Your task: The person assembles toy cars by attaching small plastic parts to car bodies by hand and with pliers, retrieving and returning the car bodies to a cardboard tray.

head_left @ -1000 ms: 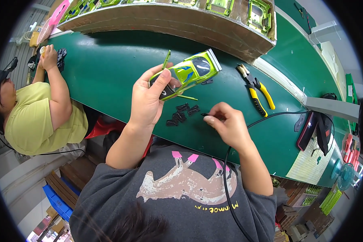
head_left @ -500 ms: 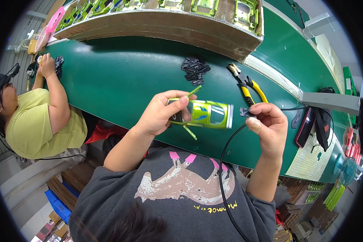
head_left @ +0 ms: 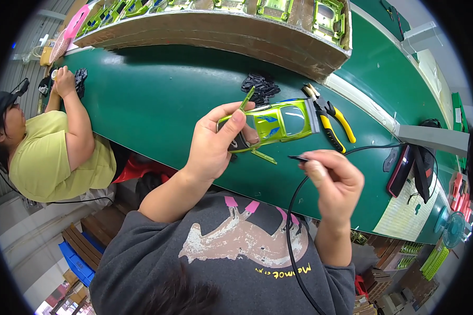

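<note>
In my left hand (head_left: 215,134) is a lime-green toy car body (head_left: 278,123) with blue markings, clear windows and a grey end that points right. The hand grips its dark end, and its two green doors stick out to the sides. My right hand (head_left: 333,176) pinches a small black plastic part (head_left: 298,158) between thumb and fingers, just below and apart from the car body. A pile of similar black parts (head_left: 260,86) lies on the green table beyond the car. Pliers (head_left: 331,118) with yellow and black handles rest right of that pile.
A long cardboard box (head_left: 220,31) of green car bodies spans the far side. A black cable (head_left: 294,210) crosses before me. At right lie a phone (head_left: 399,170) and a paper sheet (head_left: 407,207). Another person (head_left: 52,147) sits at the left, hands over the table.
The car body has tilted, its grey end swinging up toward the pliers. My right hand has come down and left, and the black part now shows edge-on.
</note>
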A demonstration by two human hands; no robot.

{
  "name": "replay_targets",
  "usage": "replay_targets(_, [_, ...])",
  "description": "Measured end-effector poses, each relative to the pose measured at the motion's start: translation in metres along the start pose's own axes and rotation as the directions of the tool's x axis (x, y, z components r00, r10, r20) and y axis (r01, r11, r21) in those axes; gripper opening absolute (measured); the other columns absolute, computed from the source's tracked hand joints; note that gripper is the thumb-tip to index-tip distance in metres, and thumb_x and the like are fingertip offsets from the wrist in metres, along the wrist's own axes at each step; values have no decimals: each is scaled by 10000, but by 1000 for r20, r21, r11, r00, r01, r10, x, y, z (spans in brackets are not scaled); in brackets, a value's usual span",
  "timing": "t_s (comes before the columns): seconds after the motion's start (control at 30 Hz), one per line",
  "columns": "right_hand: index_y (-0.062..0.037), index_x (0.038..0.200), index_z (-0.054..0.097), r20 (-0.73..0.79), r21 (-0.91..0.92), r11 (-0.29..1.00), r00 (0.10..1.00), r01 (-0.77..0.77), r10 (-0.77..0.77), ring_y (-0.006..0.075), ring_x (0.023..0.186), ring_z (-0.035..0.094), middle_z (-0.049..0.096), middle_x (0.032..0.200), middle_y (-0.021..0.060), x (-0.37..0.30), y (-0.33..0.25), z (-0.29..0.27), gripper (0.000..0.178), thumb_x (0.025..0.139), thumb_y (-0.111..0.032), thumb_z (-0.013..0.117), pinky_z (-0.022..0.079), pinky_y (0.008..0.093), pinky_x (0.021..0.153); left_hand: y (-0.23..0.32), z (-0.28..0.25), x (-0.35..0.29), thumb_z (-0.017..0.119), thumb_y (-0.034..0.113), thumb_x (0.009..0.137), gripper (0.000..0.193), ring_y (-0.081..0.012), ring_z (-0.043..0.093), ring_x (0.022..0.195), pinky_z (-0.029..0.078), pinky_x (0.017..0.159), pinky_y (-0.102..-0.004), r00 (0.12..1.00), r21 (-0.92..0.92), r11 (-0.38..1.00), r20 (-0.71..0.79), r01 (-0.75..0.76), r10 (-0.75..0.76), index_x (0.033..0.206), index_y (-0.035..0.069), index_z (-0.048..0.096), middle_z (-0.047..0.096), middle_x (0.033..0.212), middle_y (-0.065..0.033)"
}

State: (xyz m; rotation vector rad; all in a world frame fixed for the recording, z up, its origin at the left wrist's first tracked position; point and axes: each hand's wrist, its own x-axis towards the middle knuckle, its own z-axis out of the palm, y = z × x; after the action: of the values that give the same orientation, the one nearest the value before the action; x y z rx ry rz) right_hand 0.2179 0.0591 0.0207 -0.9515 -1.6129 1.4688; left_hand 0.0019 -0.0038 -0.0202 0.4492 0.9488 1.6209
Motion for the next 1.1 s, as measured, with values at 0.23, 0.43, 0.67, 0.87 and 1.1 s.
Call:
replay_targets(0.23, [44,957,729,1,131,976,985,-174,175,100,779,647,707,911,82,-1,3,24,119,839,34,718,507,213,683,-5,16,-11,663,195,963,394,-120,664,784,539,750,-253,984,163,971,49,-177,171,1249,-57,565,703,871,-94])
replay_targets(0.43, [46,986,734,197,265,890,924,-372,327,80,801,638,717,897,53,2,5,13,145,843,31,723,512,220,697,-6,17,-14,663,141,958,367,-118,667,801,544,752,-244,974,241,944,84,-226,211,1247,-60,561,712,910,-107])
replay_targets(0.67, [63,969,736,220,220,870,891,-441,397,81,746,626,717,888,58,1,6,12,157,813,42,732,491,212,663,-9,20,-16,676,118,946,368,-115,671,824,552,750,-242,976,278,935,71,-220,208,1250,-55,560,715,938,-102])
replay_targets(0.87, [21,973,743,202,42,959,943,-279,265,135,776,660,722,879,87,0,5,16,186,786,18,744,508,259,695,-10,21,-16,680,127,944,364,-116,672,820,555,737,-245,976,285,934,47,-216,212,1240,-52,565,712,926,-103])
replay_targets(1.1, [-31,926,712,180,-335,903,959,267,-217,251,824,691,714,916,108,-4,10,33,250,690,5,788,550,343,743,-16,19,-14,667,130,953,326,-133,676,791,555,724,-254,985,165,972,-16,-169,174,1212,-47,580,704,896,-109])
